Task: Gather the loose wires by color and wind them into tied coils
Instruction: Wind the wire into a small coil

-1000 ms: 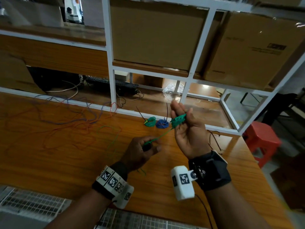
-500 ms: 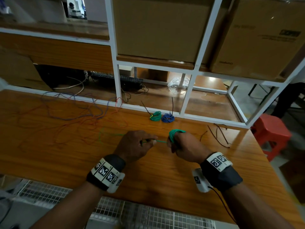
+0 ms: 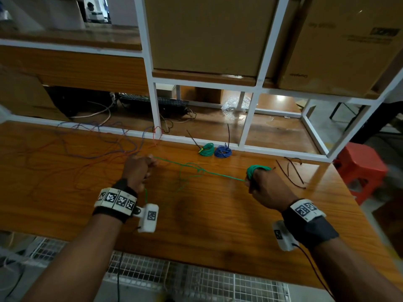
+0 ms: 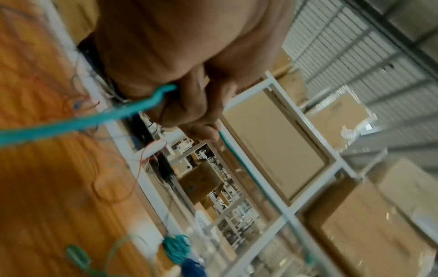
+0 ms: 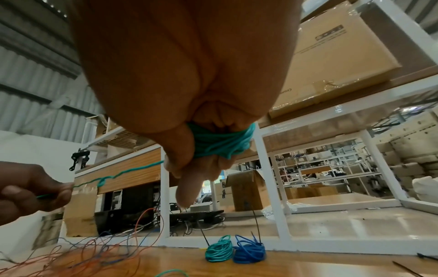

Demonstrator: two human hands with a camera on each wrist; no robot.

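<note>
- My left hand (image 3: 139, 168) pinched the green wire (image 3: 220, 174); my right hand (image 3: 265, 186) gripped its coil (image 3: 254, 170), hands well apart.
- A snarl (image 3: 199, 171) sat between them; advisable to clear it before winding.

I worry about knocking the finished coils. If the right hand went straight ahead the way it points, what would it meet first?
Probably nothing soon: past the right hand lies bare table, then the white frame rail. The blue coil sits off to its left; depth is unclear.
</note>
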